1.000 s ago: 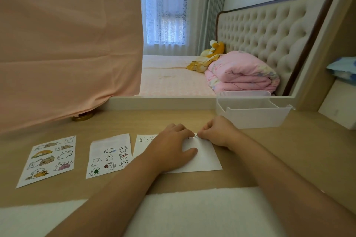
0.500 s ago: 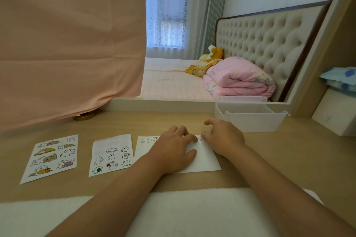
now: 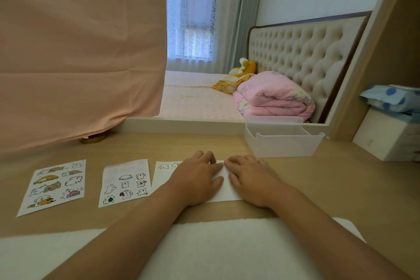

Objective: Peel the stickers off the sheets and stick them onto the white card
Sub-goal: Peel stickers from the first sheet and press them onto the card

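We see the left hand (image 3: 195,179) and right hand (image 3: 252,180) lying flat, fingers straight and gripping nothing, on the white rectangular paper card (image 3: 161,180) at the middle of the pale wooden surface (image 3: 322,186). A paper sheet of black-outlined cartoon stickers (image 3: 125,183) lies just left of the card.

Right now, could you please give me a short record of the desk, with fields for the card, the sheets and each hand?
white card: flat on the desk; two small stickers show at its far left corner
sticker sheets: two, left of the card; far-left sheet, middle sheet
left hand: flat, fingers pressing on the card
right hand: flat, fingers resting on the card's right part
white bin: beyond the right hand, apart from the card
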Motion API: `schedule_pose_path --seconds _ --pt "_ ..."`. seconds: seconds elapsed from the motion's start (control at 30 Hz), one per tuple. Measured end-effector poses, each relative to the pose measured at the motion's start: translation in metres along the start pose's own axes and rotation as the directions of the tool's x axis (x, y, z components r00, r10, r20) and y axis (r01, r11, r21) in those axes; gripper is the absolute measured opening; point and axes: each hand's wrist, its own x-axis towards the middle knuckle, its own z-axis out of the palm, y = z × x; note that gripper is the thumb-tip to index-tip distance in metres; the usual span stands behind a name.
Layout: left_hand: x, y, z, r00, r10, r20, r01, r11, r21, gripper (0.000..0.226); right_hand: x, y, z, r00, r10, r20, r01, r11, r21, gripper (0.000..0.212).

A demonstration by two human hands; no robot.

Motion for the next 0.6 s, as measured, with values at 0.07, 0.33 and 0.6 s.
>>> schedule_pose_path --seconds 0.07,0.33,0.6 --pt "-0.001 0.001 0.000 1.000 -0.009 0.008 0.009 1.000 0.014 0.045 -0.001 0.001 -0.001 1.000 -0.003 -0.008 0.003 1.000 0.014 0.050" --pt "-0.002 0.004 -0.001 1.000 -0.020 -0.007 0.020 1.000 0.012 0.045 0.006 0.000 0.001 0.999 -0.002 -0.047 0.000 0.999 -0.034 0.049" --pt "0.000 0.003 0.003 1.000 0.005 0.010 -0.006 0.992 0.129 0.073 -0.005 0.003 -0.006 0.993 0.051 -0.107 -0.072 0.976 -0.207 0.040"
